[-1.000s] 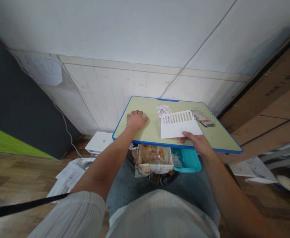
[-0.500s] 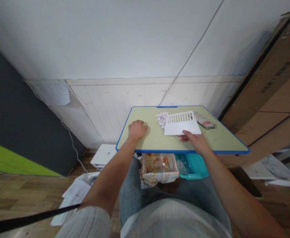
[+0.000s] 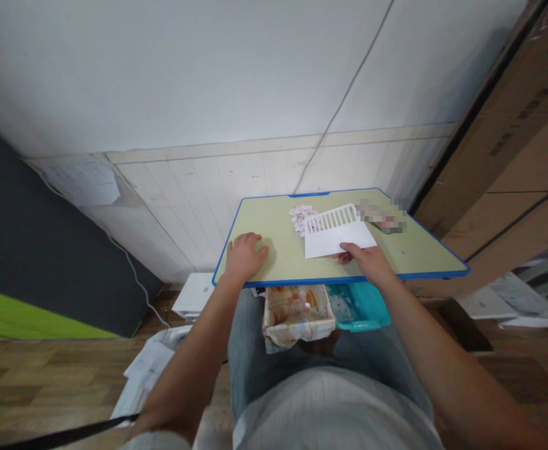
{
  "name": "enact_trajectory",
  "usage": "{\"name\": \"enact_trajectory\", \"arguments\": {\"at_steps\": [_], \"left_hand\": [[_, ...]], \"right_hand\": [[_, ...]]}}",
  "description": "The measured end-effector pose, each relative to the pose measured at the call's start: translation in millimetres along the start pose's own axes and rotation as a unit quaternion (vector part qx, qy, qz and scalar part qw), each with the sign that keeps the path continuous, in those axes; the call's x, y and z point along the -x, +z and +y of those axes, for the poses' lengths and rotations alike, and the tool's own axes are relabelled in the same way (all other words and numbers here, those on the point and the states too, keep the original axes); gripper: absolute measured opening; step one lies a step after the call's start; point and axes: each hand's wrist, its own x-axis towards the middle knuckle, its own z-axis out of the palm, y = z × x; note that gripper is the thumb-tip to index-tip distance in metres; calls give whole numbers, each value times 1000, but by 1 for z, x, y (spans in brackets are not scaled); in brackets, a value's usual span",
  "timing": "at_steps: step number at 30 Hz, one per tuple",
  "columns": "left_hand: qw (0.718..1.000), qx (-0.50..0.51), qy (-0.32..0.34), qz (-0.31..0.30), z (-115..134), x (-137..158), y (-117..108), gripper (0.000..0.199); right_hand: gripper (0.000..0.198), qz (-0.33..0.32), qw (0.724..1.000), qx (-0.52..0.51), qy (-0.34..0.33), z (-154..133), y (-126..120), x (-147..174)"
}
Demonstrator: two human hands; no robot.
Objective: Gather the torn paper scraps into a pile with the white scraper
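Note:
My right hand (image 3: 365, 257) grips the near edge of a white card (image 3: 337, 240), thumb on top and fingers underneath. A row of slots runs along the card's far side. Just beyond its left end lies a pile of small pale paper-like pieces (image 3: 300, 217), partly covered by the card. On the left part of the pale green tabletop (image 3: 274, 269), my left hand (image 3: 246, 255) rests palm down with its fingers apart, holding nothing. A blurred-out flat item (image 3: 386, 222) lies to the right of the card.
Below the table's front edge, a cloth-lined basket (image 3: 297, 331) and a teal plastic bin (image 3: 365, 322) sit by my legs. Tall cardboard boxes (image 3: 512, 175) stand on the right. A white wall (image 3: 208, 81) with a cable (image 3: 348, 94) rises behind the table.
The view has tilted and shifted slightly. My left hand has slid a little left and nearer to me on the tabletop. My right hand still holds the card, which is turned slightly.

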Motion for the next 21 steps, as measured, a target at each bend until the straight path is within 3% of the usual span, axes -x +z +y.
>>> {"name": "enact_trajectory", "arguments": {"at_steps": [6, 12, 21], "left_hand": [[1000, -12, 17, -3, 6, 47, 1, 41], [999, -23, 23, -6, 11, 47, 0, 42], [998, 10, 48, 37, 7, 49, 5, 36]], "right_hand": [[33, 11, 1000, -7, -3, -3, 1, 3], [33, -10, 1000, 10, -9, -9, 1, 6], [28, -13, 1000, -4, -20, -18, 0, 11]]}}
